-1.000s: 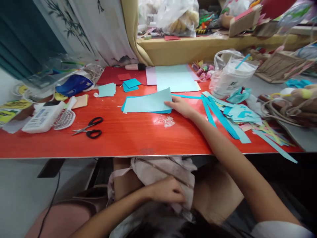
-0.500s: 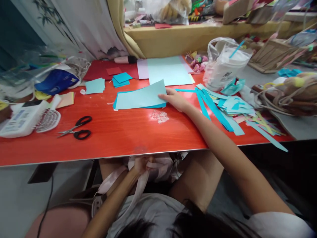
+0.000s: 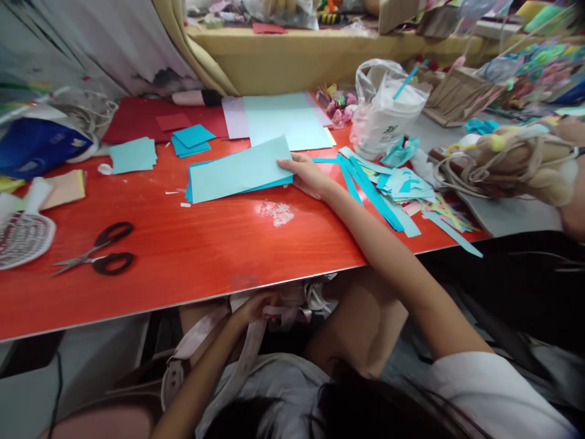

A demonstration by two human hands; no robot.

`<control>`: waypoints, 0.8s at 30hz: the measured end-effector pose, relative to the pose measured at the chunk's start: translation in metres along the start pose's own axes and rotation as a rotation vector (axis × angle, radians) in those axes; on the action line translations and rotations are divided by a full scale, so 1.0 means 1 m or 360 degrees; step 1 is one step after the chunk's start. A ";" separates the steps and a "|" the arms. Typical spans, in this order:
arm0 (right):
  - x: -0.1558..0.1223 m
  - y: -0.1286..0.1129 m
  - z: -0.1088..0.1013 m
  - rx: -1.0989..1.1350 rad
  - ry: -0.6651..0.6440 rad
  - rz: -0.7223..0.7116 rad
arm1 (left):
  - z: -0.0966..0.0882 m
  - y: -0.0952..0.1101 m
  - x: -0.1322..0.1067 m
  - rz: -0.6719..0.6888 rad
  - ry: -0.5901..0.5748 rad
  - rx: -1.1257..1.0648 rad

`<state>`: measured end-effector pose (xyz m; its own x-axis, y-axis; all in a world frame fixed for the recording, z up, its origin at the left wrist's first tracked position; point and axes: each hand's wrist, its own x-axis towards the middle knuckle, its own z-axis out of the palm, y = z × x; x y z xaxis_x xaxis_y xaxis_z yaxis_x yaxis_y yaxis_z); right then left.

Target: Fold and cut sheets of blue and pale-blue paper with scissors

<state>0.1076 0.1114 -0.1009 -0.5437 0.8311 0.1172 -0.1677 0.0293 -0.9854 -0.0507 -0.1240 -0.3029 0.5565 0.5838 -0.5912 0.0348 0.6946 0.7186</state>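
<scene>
My right hand (image 3: pixel 307 175) rests on the red table (image 3: pixel 201 250), its fingers pinching the right end of a stack of light blue paper sheets (image 3: pixel 237 174). My left hand (image 3: pixel 258 303) is below the table edge in my lap, closed around a pale pink strap (image 3: pixel 249 353) of a bag. Black-handled scissors (image 3: pixel 98 256) lie on the table at the left, untouched.
Blue paper strips and offcuts (image 3: pixel 388 189) lie right of my hand. A white plastic bag (image 3: pixel 384 113), larger pastel sheets (image 3: pixel 286 119), small blue squares (image 3: pixel 189 139), a hairbrush (image 3: pixel 21 235) and a blue packet (image 3: pixel 34 143) crowd the table. A wooden basket (image 3: pixel 457 91) stands at the back right.
My left hand rose from the cloth in my lap and took hold of the pink strap. The view swung right. My right hand stayed on the blue sheets.
</scene>
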 end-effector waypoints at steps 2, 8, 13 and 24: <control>-0.002 -0.001 0.000 -0.0025 -0.0014 -0.0012 | 0.011 -0.006 0.000 -0.0029 -0.0060 -0.0001; -0.003 -0.003 0.001 -0.0029 0.0003 -0.0016 | 0.033 -0.001 -0.009 0.0050 -0.0154 0.0068; -0.002 -0.004 -0.001 -0.0100 0.0020 -0.0008 | 0.037 0.023 -0.006 0.0157 -0.0197 0.0113; -0.003 -0.004 -0.001 -0.0063 0.0015 0.0010 | 0.037 0.041 -0.012 0.0166 0.0072 0.0317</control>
<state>0.1107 0.1091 -0.0976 -0.5367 0.8365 0.1102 -0.1314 0.0461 -0.9903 -0.0255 -0.1180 -0.2524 0.5280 0.6693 -0.5227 0.1449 0.5355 0.8320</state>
